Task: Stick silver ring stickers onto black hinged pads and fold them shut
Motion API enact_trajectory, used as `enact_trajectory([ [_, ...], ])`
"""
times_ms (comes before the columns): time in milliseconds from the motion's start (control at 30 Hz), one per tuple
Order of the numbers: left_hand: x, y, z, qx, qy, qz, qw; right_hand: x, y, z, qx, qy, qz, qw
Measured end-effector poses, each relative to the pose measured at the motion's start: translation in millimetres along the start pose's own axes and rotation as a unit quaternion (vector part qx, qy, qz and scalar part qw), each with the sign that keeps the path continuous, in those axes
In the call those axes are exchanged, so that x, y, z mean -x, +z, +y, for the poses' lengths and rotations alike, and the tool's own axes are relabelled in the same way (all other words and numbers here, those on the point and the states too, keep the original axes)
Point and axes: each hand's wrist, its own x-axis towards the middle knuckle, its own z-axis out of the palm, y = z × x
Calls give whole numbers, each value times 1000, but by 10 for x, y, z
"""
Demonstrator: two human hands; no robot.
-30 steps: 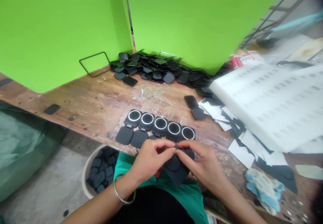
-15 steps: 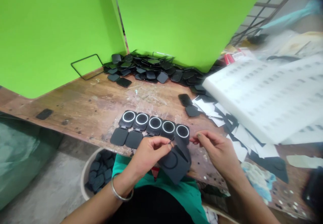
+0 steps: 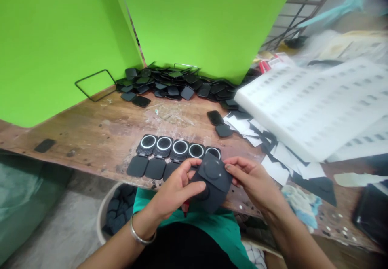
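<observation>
Fingers of my left hand [image 3: 176,188] are closed on the left side of a dark grey sheet [image 3: 216,200], thumb lying on top. Over its upper part lies a dark square flap [image 3: 214,168] with a round raised shape; I cannot tell whether the two are joined. At the right edge of these pieces, my right hand [image 3: 254,176] pinches the flap. Just beyond, hinged black folding units [image 3: 180,149] with white rings stand open in a row, their plain square panels [image 3: 137,166] facing me. The rightmost unit is partly hidden behind the flap.
Black square pieces [image 3: 172,90] are heaped against the green panel [image 3: 188,22]. To the right are paper scraps [image 3: 275,172], a white foam slab [image 3: 309,111], a cloth [image 3: 301,206] and a dark phone-like object [image 3: 371,212]. A tub [image 3: 101,220] of dark pieces stands below the edge.
My right hand has come leftward and now grips the flap, which lies spread over the sheet. Before, that hand was apart from it. The view has shifted slightly.
</observation>
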Motion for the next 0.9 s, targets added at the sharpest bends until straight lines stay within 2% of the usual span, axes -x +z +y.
enact_trajectory([
  [100,0,-14,-51,-9,-6,15,1000,58,65,-53,-3,-9,6,1000],
  [167,-5,-14,-80,-16,-21,41,999,76,94,-81,-37,12,-36,999],
  [267,-13,-23,-78,-3,-51,47,998,76,85,-93,-103,69,-103,987],
  [367,-38,-65,-22,73,-60,39,995,69,51,-77,-149,121,-133,972],
  [500,-85,-121,57,261,-37,23,964,74,66,-76,-219,111,-71,967],
  [567,-89,-96,62,291,-18,5,957,84,116,-89,-242,92,-35,965],
  [667,-75,21,22,229,6,-2,973,112,229,-90,-253,72,-15,965],
  [767,-73,140,-32,131,24,35,991,148,349,-45,-247,59,-9,967],
  [900,-87,183,-64,24,19,77,997,187,451,35,-260,45,15,964],
])
